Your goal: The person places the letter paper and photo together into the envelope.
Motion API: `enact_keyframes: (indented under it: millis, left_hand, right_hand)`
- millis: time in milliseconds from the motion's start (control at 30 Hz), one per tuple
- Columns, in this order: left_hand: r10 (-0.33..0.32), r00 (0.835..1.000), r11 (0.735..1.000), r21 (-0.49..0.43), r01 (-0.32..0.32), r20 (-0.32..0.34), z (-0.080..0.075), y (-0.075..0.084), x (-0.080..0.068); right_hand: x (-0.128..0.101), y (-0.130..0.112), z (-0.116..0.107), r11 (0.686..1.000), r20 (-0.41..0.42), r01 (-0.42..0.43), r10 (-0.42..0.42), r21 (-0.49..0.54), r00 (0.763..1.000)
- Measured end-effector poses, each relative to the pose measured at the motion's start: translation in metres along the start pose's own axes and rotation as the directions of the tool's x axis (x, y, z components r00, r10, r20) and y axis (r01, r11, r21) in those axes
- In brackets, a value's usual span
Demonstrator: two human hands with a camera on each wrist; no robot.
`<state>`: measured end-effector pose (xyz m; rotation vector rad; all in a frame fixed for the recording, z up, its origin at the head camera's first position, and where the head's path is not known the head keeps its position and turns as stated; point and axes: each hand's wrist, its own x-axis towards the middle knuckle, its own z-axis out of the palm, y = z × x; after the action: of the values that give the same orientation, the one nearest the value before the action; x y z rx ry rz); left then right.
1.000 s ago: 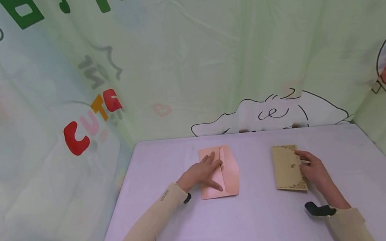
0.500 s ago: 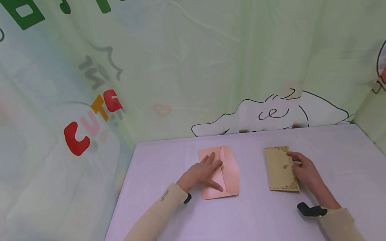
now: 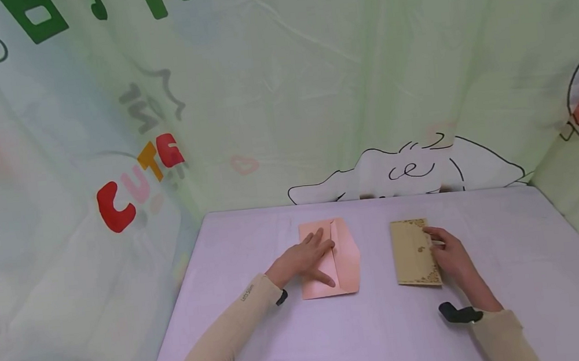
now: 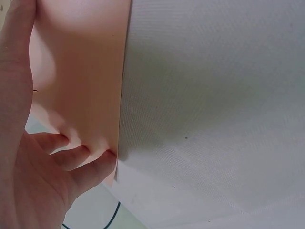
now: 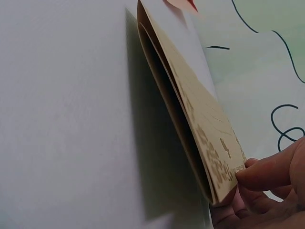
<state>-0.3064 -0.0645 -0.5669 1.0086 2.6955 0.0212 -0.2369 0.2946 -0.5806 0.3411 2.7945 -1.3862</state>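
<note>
Backdrop: pale green printed fabric sheet [image 3: 312, 85] hung behind and on both sides, creased. It carries green lettering along the top, red/orange/pink letters [image 3: 135, 181] on the left, a black line-drawn cartoon animal [image 3: 409, 169] right behind the table's far edge, and a red-filled outlined shape at far right.

Surface: flat table under a pale lilac cloth [image 3: 388, 339], fine weave visible in both wrist views.

Arms: both in cream long sleeves, a black wrist-mounted device on each. Left forearm comes in from near-left, angled to the far right. Right forearm comes in from near-right, angled to the far left.

Left hand [image 3: 304, 258]: palm down, fingers straight and spread, pressing flat on the salmon-pink paper envelope [image 3: 341, 257]. No curl around it, just holding it down. Envelope lies flat, centre-left on the table, flap folded open to the right. In the left wrist view the fingertips [image 4: 71, 157] sit on the pink sheet near its edge.

Right hand [image 3: 448, 255]: pinching the right edge of the tan folded card with gold ornamental print [image 3: 413, 253], thumb on top, other fingers under it. Card sits right of the envelope, well apart from it. In the right wrist view that held edge is raised off the cloth, layers slightly parted.
</note>
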Motion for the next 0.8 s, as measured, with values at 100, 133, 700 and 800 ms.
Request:
enact_keyframes:
  millis: [100, 133, 700, 800]
  left_hand:
    - [-0.004, 1.0, 1.0, -0.009, 0.004, 0.003, 0.0, 0.0, 0.0]
    - [-0.006, 1.0, 1.0, -0.011, 0.006, 0.006, 0.0, 0.001, 0.0]
    - [-0.004, 1.0, 1.0, -0.002, 0.004, 0.003, -0.006, 0.003, -0.005]
    - [0.001, 1.0, 1.0, 0.0, -0.001, -0.001, -0.006, 0.003, -0.004]
  right_hand:
    - [0.0, -0.004, 0.002, 1.0, 0.004, 0.003, -0.003, 0.007, 1.0]
    - [0.0, -0.005, 0.003, 1.0, 0.004, 0.006, -0.006, 0.01, 1.0]
    - [-0.003, -0.02, 0.019, 0.995, 0.02, 0.095, -0.096, 0.036, 0.995]
    - [-0.003, -0.023, 0.021, 0.993, 0.019, 0.103, -0.104, 0.05, 0.994]
